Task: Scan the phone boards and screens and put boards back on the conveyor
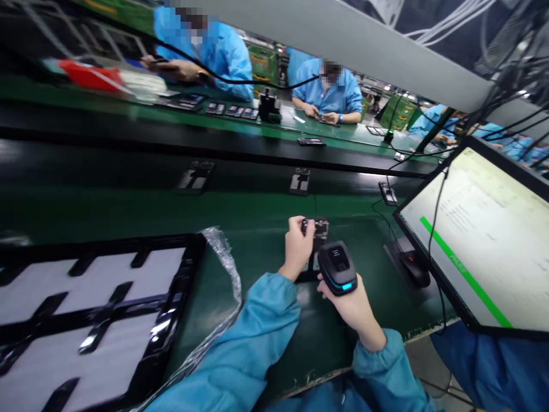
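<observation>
In the head view my left hand (297,245) has its fingers curled on the upper left edge of an opened phone (321,230). The phone's circuit board shows at its top end, and it lies on or just above the green bench. My right hand (352,306) is wrapped round a black barcode scanner (336,264) with a lit blue strip. The scanner is held over the phone's lower part and hides much of it. Most of my right fingers are out of sight beneath the scanner.
A monitor (476,240) with a green PASS bar and a mouse (414,268) are at right. A black tray (107,309) and clear plastic wrap (235,274) lie at left. Beyond, an opened phone (299,181) rests on the dark line; co-workers (328,91) sit opposite.
</observation>
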`<state>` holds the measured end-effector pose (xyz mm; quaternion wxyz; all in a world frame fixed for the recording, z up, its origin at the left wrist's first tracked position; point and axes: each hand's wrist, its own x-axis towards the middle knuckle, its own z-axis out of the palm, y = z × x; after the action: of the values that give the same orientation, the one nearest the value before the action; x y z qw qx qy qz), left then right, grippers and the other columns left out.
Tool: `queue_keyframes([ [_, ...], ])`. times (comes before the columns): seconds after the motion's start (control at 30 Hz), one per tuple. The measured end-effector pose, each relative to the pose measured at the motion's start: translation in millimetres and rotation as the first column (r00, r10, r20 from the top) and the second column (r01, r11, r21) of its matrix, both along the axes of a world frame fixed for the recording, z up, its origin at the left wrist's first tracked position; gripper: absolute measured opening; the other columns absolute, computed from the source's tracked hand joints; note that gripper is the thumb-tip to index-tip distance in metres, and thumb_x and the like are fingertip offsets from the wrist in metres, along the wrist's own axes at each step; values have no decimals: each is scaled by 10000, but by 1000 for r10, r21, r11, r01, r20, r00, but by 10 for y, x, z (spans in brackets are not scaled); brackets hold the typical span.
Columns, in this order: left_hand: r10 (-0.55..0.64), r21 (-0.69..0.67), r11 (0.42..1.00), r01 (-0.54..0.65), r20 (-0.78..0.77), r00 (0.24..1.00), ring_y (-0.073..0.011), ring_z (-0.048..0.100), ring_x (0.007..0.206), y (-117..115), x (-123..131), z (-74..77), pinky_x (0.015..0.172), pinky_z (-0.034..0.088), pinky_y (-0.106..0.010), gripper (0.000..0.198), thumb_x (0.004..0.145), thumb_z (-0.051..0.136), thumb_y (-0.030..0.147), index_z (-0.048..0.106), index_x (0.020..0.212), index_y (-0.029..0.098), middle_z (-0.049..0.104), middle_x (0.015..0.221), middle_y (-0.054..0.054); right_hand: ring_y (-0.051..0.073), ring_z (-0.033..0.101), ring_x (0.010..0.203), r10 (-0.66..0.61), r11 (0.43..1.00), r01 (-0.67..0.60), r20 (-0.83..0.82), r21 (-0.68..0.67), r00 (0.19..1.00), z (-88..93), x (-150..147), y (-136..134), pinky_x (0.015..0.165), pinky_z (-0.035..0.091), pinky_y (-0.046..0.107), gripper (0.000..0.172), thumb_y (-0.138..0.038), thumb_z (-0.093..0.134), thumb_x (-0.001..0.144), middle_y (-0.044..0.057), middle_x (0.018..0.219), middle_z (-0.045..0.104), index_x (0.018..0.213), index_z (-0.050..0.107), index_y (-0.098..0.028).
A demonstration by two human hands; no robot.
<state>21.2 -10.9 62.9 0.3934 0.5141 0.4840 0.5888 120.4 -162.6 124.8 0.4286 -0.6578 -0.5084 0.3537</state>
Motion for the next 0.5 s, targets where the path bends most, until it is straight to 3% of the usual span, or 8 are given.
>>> queue_keyframes([
  [0.1, -280, -108, 953, 284, 48, 959, -232, 695, 944, 120, -43, -131, 851, 528, -367, 705, 779, 720, 393, 378, 1352, 166, 693, 1076, -115, 275, 696, 925, -75, 996, 69, -126, -53, 989, -101, 245, 129, 935, 535, 462, 348, -373, 831, 671, 78, 935, 769, 936, 747, -164],
  [0.2, -476, -31, 879, 475, -67, 877, -260, 619, 1189, 141, -83, -179, 1043, 463, -403, 1027, 651, 796, 239, 227, 1502, 161, 551, 1382, -182, 287, 696, 1037, -85, 995, 54, -421, -86, 903, -126, 427, 141, 978, 526, 472, 468, -373, 875, 629, 86, 1034, 765, 1030, 742, -173],
  [0.3, -411, -12, 908, 419, -229, 882, -311, 517, 1329, 69, -126, -124, 1116, 394, -439, 1019, 701, 783, 286, 215, 1540, 177, 455, 1492, -194, 271, 713, 1021, -51, 996, 3, -578, -84, 814, -119, 484, 76, 959, 543, 430, 465, -396, 880, 632, 110, 1045, 760, 1001, 747, -147],
  [0.43, -313, -78, 949, 305, -341, 886, -342, 633, 1158, -56, -151, -33, 983, 476, -461, 777, 812, 705, 477, 377, 1458, 195, 643, 1253, -167, 174, 707, 697, 20, 996, -70, -596, -60, 803, -94, 462, 77, 684, 571, 295, 332, -409, 836, 680, 81, 822, 754, 812, 745, -118],
  [0.5, -259, -61, 965, 256, -390, 884, -321, 664, 1058, -153, -156, 10, 922, 496, -442, 559, 870, 631, 493, 510, 1322, 187, 682, 1136, -147, 161, 686, 646, 72, 992, -122, -618, -40, 783, -57, 426, 158, 609, 549, 267, 308, -381, 848, 664, 69, 769, 743, 774, 740, -114],
])
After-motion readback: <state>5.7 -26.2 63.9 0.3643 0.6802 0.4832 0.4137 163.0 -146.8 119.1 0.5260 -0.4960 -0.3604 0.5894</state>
